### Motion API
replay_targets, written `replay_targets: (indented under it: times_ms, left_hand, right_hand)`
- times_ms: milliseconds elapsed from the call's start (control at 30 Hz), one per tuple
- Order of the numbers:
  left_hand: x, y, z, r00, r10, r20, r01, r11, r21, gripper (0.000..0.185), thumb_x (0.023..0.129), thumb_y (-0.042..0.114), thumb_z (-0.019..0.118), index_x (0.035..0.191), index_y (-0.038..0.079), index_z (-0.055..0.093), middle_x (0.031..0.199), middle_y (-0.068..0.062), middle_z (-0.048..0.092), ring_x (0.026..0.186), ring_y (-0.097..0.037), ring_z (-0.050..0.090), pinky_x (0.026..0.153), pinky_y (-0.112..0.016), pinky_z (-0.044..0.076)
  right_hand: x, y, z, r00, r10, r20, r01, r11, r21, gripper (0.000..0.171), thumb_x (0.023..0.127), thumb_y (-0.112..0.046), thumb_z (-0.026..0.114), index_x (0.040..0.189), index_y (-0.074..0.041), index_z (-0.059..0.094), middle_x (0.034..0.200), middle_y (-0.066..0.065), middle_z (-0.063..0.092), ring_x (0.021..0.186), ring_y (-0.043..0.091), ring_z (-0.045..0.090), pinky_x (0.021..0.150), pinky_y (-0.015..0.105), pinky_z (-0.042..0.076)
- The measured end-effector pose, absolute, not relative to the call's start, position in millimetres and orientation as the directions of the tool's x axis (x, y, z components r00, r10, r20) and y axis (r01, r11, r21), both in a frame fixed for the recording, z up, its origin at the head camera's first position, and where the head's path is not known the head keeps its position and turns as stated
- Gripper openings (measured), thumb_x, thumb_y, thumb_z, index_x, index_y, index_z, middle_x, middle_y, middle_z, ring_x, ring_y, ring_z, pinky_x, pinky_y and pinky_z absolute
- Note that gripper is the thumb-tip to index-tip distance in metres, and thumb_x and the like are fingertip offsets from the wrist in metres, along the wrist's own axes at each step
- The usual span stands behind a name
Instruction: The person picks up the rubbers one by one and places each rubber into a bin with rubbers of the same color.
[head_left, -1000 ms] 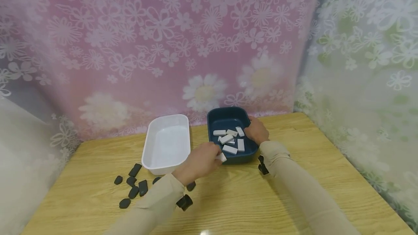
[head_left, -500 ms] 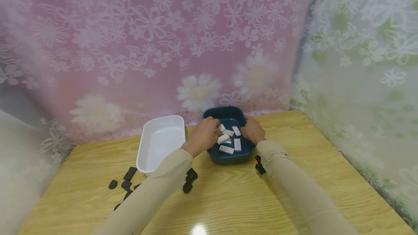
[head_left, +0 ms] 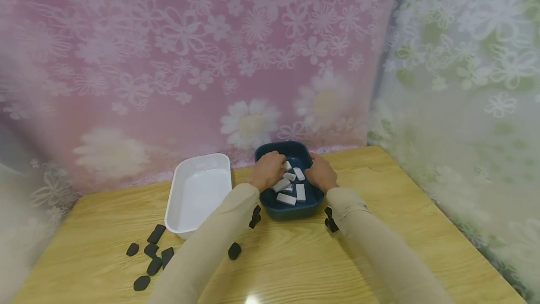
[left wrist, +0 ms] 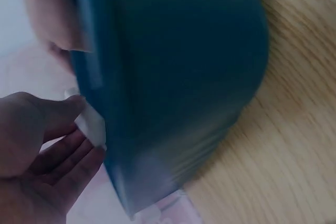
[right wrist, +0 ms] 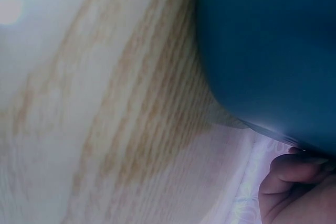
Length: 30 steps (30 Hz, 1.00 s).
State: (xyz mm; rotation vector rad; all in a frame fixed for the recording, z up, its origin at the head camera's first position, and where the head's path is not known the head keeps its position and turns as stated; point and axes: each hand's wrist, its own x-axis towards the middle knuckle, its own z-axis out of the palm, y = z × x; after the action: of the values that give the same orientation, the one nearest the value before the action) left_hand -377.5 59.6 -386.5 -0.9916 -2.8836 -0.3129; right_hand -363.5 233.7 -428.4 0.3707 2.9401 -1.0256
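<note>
My left hand (head_left: 270,170) is over the left side of a dark blue basin (head_left: 293,213). In the left wrist view, its thumb and fingers pinch a white rectangular block (left wrist: 92,125) close to the basin's rim. Several more white blocks lie inside, among them one at the front (head_left: 286,199) and one standing lengthwise (head_left: 300,192). My right hand (head_left: 322,173) grips the basin's right rim, its fingers curled at the edge in the right wrist view. Part of the basin's left side is hidden behind my left hand.
A white basin (head_left: 200,191) stands left of the blue one. Several black stone-like pieces (head_left: 153,265) lie on the wooden table (head_left: 278,266) in front of it, and a single one (head_left: 234,251) lies right of my left forearm. A floral curtain (head_left: 190,60) hangs behind the table.
My left hand has moved from the blue basin's front left corner, where it held a white block, up and over the basin's left side. My right hand keeps its grip on the rim.
</note>
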Motion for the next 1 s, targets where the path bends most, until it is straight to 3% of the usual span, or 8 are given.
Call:
replay_targets:
  times_ms: [367, 600, 1000]
  left_hand:
    - [-389.2, 62.5, -399.5, -0.822, 0.564, 0.075, 0.564, 0.792, 0.232, 0.015, 0.091, 0.015, 0.065, 0.103, 0.007, 0.060, 0.098, -0.007, 0.064, 0.086, -0.021, 0.061, 0.077, -0.033, 0.049]
    - [-392.2, 67.8, -411.7, -0.843, 0.536, 0.045, 0.535, 0.829, 0.159, 0.007, 0.092, 0.014, 0.062, 0.096, 0.009, 0.067, 0.092, -0.005, 0.067, 0.080, -0.020, 0.063, 0.073, -0.033, 0.051]
    - [-395.5, 68.5, -418.3, -0.861, 0.507, 0.042, 0.506, 0.844, 0.175, 0.012, 0.094, 0.015, 0.061, 0.095, 0.011, 0.073, 0.092, -0.004, 0.069, 0.080, -0.019, 0.064, 0.072, -0.034, 0.052]
  right_hand:
    - [-366.7, 232.8, -428.9, -0.970, 0.228, -0.086, 0.232, 0.756, -0.612, 0.062, 0.089, -0.011, 0.051, 0.148, -0.009, 0.033, 0.142, 0.019, 0.044, 0.123, 0.036, 0.046, 0.093, 0.056, 0.040]
    - [-365.8, 232.8, -428.7, -0.966, 0.241, -0.090, 0.246, 0.761, -0.600, 0.062, 0.089, -0.011, 0.052, 0.148, -0.009, 0.033, 0.143, 0.019, 0.042, 0.125, 0.036, 0.045, 0.094, 0.056, 0.039]
    - [-366.8, 233.9, -430.4, -0.966, 0.242, -0.094, 0.248, 0.750, -0.613, 0.061, 0.089, -0.010, 0.052, 0.147, -0.008, 0.034, 0.142, 0.018, 0.044, 0.124, 0.036, 0.046, 0.095, 0.056, 0.039]
